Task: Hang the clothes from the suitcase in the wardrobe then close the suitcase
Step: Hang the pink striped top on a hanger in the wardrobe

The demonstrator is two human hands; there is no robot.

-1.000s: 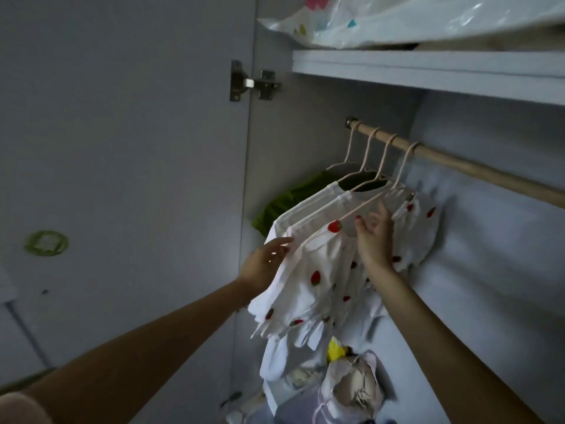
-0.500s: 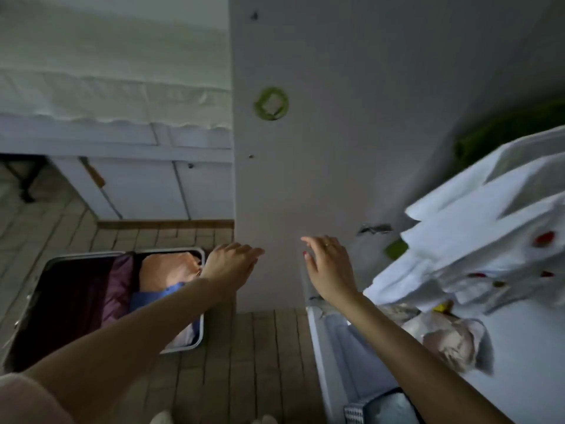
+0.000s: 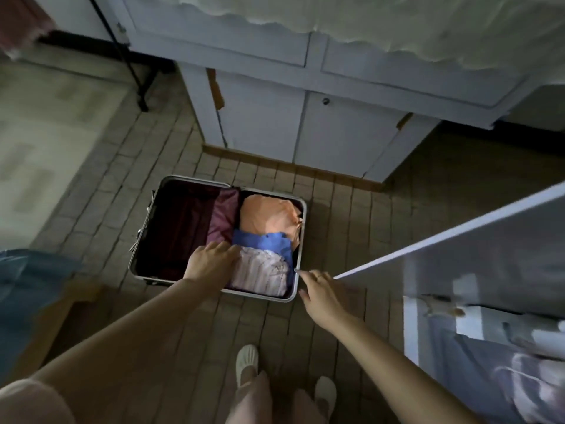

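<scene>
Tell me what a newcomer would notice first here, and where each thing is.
The open suitcase on the tiled floor mid-frame draws the eye, its right half packed with an orange garment, a blue one and a pale striped one. Both hands reach down toward it: the left hand over the striped garment's edge, the right hand by the suitcase's near right corner. The wardrobe door juts in at right.

Suitcase [image 3: 301, 240] rim metal; clothes [image 3: 266, 270] cloth.
</scene>
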